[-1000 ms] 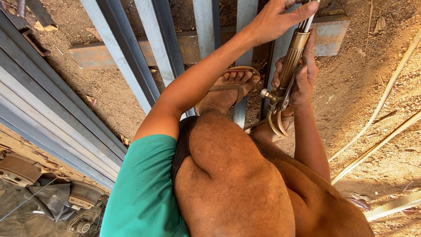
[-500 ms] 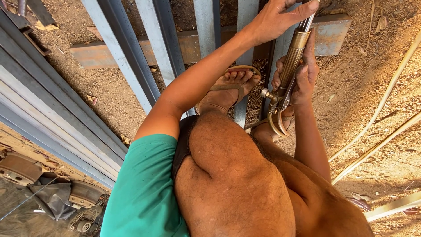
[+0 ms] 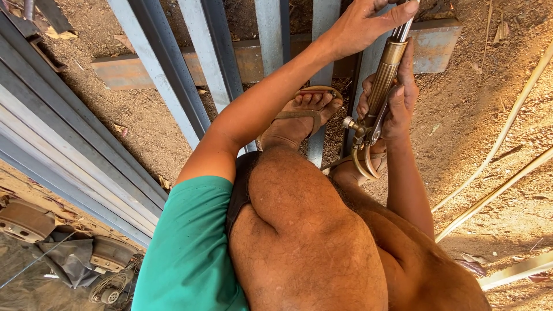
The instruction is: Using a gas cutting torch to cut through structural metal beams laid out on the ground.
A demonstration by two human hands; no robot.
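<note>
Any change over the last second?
Nothing visibly changed. Left hand still rests on the upper end of the brass torch, right hand still grips its handle, sandalled foot stays on the grey steel bars.

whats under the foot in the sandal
The sandal rests on a grey steel bar that runs on toward the knee. Sandy ground lies beside it. The sole hides where foot and bar meet.
</note>
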